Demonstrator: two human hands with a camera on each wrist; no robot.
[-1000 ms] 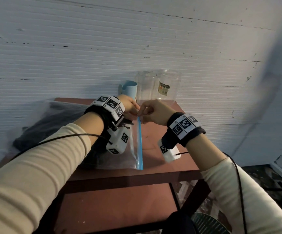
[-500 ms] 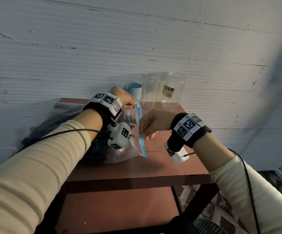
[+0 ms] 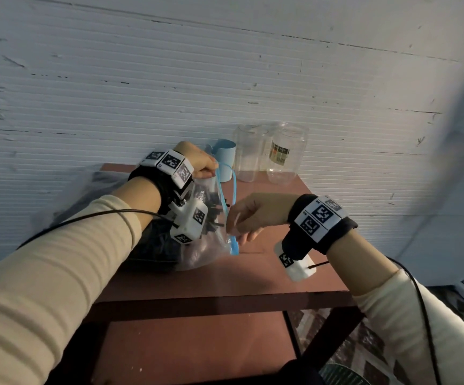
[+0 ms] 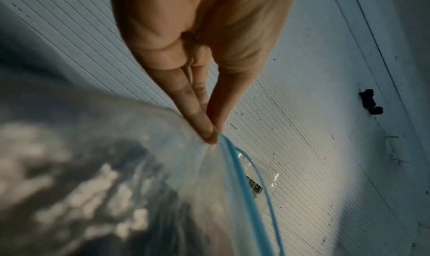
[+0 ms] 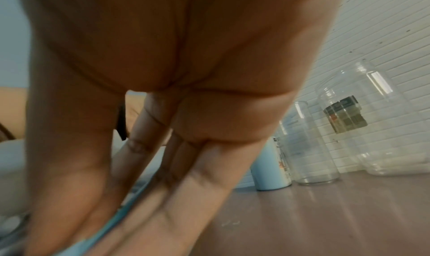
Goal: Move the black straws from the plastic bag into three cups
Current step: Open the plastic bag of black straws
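A clear plastic bag (image 3: 205, 245) with a blue zip strip (image 3: 235, 190) stands on the table, with black straws (image 3: 211, 209) showing inside. My left hand (image 3: 211, 170) pinches the bag's top corner and holds it up; in the left wrist view the fingertips (image 4: 209, 131) meet on the bag edge beside the zip strip (image 4: 242, 186). My right hand (image 3: 236, 229) pinches the strip lower down, near its end; the blue strip (image 5: 111, 223) runs between thumb and fingers. The two strips are parted at the top. A blue cup (image 3: 226, 162), a clear glass (image 3: 250, 157) and a labelled clear jar (image 3: 286, 154) stand against the wall.
A larger plastic bag with dark contents (image 3: 72, 190) lies on the left of the red-brown table (image 3: 253, 276). A lower shelf (image 3: 191, 345) sits under the top. The white ribbed wall (image 3: 225, 79) is right behind the cups.
My left hand has lifted the bag's top corner. My right hand has slid down along the zip, and the blue strips have parted at the top.
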